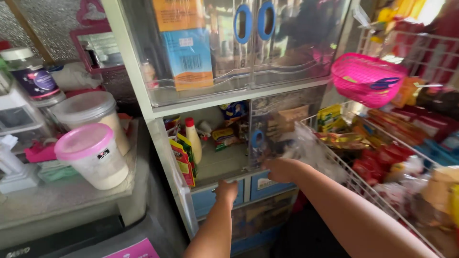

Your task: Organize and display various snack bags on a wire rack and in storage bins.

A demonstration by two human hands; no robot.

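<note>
Two bare hands reach into a pale cabinet (pixel 143 86) with clear plastic doors. The left hand (pixel 226 190) sits at about six o'clock in the view, its fingers curled over the front edge of the open lower shelf (pixel 217 165); the grip looks closed on that edge, though the fingertips are hidden. The right hand (pixel 281 168), just toward three o'clock from it, has its grip closed on the bottom of a clear sliding door (pixel 267 134) with a blue oval finger-hole, and a crumpled clear plastic bag (pixel 311 150) lies against its wrist side; whether the fingers also pinch the bag I cannot tell.

Inside the open compartment, toward ten o'clock from the left hand, stands a pale squeeze bottle with a red cap (pixel 193 138), with colourful sachets (pixel 182 160) leaning just beside it. Blue drawers (pixel 265 184) sit right under both hands. On the worktop (pixel 57 200) at nine o'clock rests a tub with a pink lid (pixel 93 155), touching a larger tub with a clear lid (pixel 91 114). A pink basket (pixel 366 79) hangs at two o'clock above a white wire rack (pixel 363 186) of snack packets.
</note>
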